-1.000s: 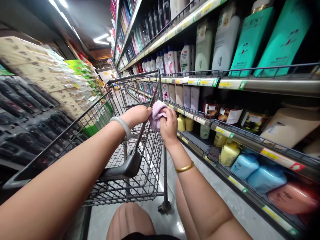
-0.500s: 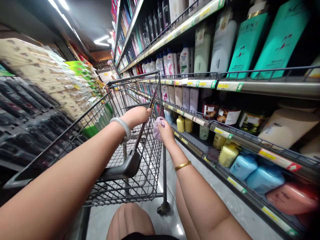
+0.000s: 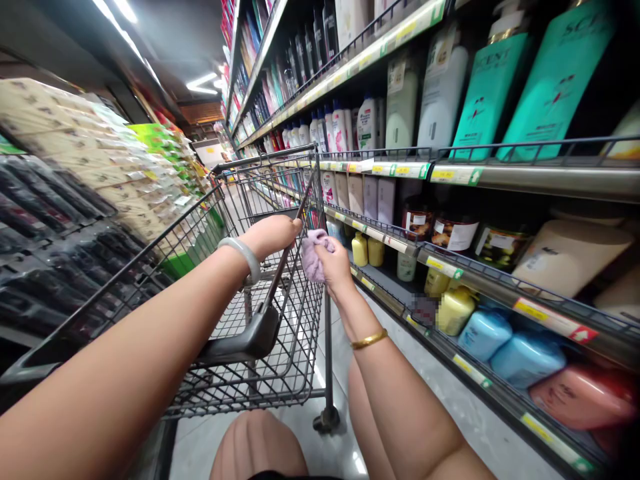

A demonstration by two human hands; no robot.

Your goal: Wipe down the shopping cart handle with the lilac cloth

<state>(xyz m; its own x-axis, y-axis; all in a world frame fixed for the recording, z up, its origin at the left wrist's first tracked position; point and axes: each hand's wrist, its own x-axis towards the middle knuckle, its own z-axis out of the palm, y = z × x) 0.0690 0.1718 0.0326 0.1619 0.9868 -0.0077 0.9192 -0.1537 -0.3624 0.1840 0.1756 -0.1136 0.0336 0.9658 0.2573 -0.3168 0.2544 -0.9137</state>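
Note:
A metal wire shopping cart stands in front of me, tilted in the view. My left hand, with a pale bangle at the wrist, is closed around the cart's upper side rail; its fingers are partly hidden. In my right hand a crumpled light purple cloth is gripped, up against the outer side of the cart's wire wall. A gold bangle circles that wrist. The cart's black plastic handle end lies below my left hand.
On the right run shelves with teal pump bottles, dark-lidded jars and blue bottles. Stacked patterned packages line the left side. A cart caster rests on the grey tiled floor, near my knees.
My right hand has shifted slightly, and the cloth now spreads lower and further left against the cart's side. My left hand keeps its hold on the rail.

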